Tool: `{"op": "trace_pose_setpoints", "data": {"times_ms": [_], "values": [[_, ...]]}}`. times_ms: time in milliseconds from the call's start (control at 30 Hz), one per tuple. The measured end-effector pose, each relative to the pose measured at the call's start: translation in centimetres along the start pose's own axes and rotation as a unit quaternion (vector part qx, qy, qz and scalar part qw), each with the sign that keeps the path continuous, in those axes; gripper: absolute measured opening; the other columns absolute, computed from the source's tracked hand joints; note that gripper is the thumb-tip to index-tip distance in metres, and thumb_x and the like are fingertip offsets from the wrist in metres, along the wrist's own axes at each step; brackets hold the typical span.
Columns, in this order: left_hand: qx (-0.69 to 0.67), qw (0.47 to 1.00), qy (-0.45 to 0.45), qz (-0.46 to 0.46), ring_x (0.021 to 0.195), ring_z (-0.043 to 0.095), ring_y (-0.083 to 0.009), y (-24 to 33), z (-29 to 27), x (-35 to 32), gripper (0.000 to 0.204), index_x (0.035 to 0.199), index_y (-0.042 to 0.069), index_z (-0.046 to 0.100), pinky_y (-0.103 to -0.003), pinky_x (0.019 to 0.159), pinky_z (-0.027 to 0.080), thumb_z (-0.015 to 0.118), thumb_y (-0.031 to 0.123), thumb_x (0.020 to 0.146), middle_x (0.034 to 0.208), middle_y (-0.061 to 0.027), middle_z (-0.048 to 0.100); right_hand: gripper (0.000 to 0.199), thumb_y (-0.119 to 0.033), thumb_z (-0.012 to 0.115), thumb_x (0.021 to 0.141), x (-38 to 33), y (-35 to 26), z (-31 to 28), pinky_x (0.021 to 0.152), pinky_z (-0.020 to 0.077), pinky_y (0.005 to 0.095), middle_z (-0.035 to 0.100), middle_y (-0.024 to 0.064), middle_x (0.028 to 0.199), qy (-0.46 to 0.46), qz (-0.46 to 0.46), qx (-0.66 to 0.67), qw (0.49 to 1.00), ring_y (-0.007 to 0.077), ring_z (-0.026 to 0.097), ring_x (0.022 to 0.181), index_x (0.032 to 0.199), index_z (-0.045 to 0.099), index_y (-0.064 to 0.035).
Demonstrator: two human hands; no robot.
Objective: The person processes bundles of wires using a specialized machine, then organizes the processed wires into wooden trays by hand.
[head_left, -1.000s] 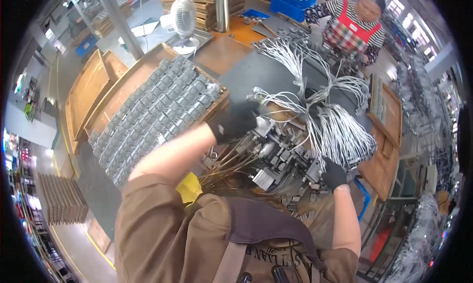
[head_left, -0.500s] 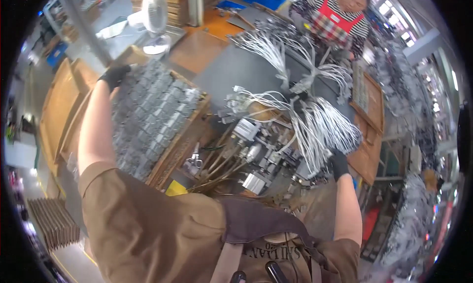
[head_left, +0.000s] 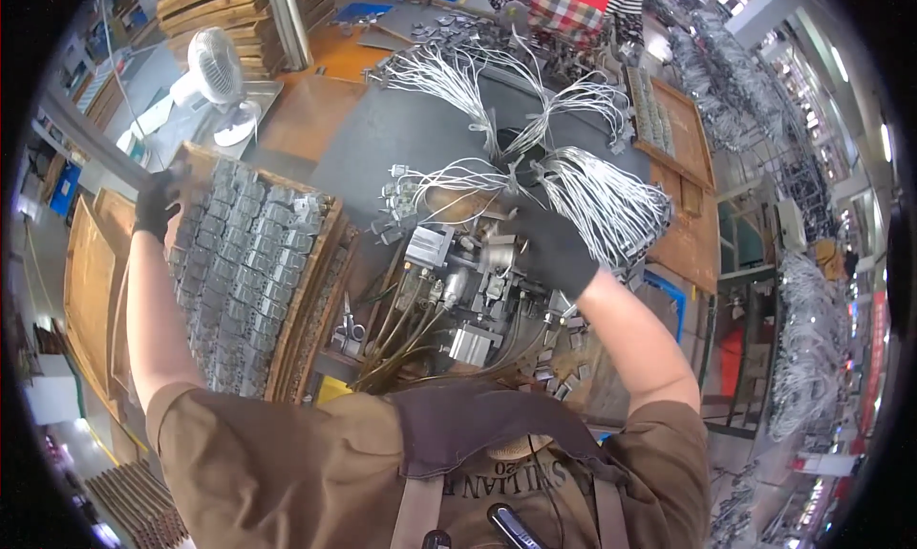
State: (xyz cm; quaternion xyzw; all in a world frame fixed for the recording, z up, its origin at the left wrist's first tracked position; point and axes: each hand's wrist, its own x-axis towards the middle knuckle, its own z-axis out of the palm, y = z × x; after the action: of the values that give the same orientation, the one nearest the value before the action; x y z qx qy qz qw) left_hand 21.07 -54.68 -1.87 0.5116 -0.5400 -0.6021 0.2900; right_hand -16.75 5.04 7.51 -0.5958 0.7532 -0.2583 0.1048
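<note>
My left hand (head_left: 158, 205), in a dark glove, is at the far left corner of a wooden tray (head_left: 320, 253). Its fingers look spread, though their tips are blurred, and no held thing shows. Rows of grey metal housings (head_left: 244, 234) fill the tray. My right hand (head_left: 559, 248), in a black glove, reaches left over a small metal fixture (head_left: 497, 286) at the bench's middle. Its fingertips are hard to make out, and whatever they touch is hidden. Just beyond it lies a thick bundle of white cables (head_left: 602, 200); a smaller cable bundle (head_left: 458, 181) lies to the left.
Scissors (head_left: 350, 331) and brown hoses (head_left: 387, 344) lie between tray and fixture. More white cables (head_left: 439, 81) are spread across the grey tabletop (head_left: 363, 148). A white fan (head_left: 215, 71) stands at the far left. A person in a red checked apron (head_left: 565, 9) is across the bench.
My right hand has left the right-hand cable bundle and moved left over the fixture. My left hand has shifted to the tray's left corner. The view has turned, sliding the scene leftward.
</note>
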Motion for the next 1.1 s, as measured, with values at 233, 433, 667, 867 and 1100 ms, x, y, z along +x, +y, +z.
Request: {"op": "trace_pose_setpoints", "data": {"times_ms": [233,433,667,867,1100], "values": [[0.556,0.447,0.079,0.696,0.097,0.060,-0.0289,12.1,13.4,-15.3,0.019,0.096,0.017,0.069,-0.038,0.083,0.051,0.062,0.013,0.078,0.101,-0.0077,0.065,0.047,-0.052,0.047,0.091,-0.7,0.1,2.4,0.073,0.0473,0.0382,0.063,0.0101,0.078,-0.357,0.082,-0.029,0.930,0.0241,0.062,0.079,0.089,0.065,-0.0085],[0.092,0.851,-0.364,0.366,0.076,0.057,-0.0110,5.1,32.3,-29.4,0.016,0.092,0.008,0.059,-0.024,0.066,0.047,0.064,0.012,0.078,0.084,-0.0036,0.061,0.045,-0.051,0.056,0.085,-4.5,1.8,2.4,0.077,0.0493,0.0440,0.065,0.0152,0.091,-0.293,0.001,-0.187,0.938,0.0337,0.063,0.088,0.093,0.067,-0.0077],[0.180,0.839,-0.475,0.196,0.089,0.061,-0.0259,-9.7,42.9,-36.7,0.027,0.097,-0.001,0.058,-0.034,0.069,0.052,0.063,0.016,0.076,0.096,-0.0165,0.063,0.037,-0.034,0.069,0.076,-8.1,4.5,-0.2,0.077,0.0496,0.0434,0.064,0.0138,0.097,-0.351,0.072,-0.181,0.916,0.0329,0.063,0.091,0.103,0.065,-0.0097],[-0.014,0.804,-0.589,0.077,0.085,0.060,-0.0213,-12.4,44.7,-35.6,0.033,0.100,0.001,0.059,-0.039,0.076,0.051,0.070,0.022,0.077,0.092,-0.0094,0.058,0.029,-0.032,0.069,0.071,-8.1,6.3,-2.2,0.073,0.0519,0.0424,0.067,0.0112,0.085,-0.429,0.104,-0.277,0.854,0.0311,0.066,0.083,0.091,0.069,-0.0107],[0.206,0.868,-0.410,0.192,0.092,0.062,-0.0348,-2.1,40.5,-25.6,0.034,0.104,0.003,0.058,-0.039,0.081,0.050,0.066,0.019,0.075,0.101,-0.0167,0.063,0.035,-0.029,0.069,0.066,-3.1,7.1,-2.7,0.080,0.0514,0.0404,0.069,0.0101,0.100,-0.650,0.075,-0.292,0.698,0.0302,0.066,0.091,0.099,0.071,-0.0168]]}}
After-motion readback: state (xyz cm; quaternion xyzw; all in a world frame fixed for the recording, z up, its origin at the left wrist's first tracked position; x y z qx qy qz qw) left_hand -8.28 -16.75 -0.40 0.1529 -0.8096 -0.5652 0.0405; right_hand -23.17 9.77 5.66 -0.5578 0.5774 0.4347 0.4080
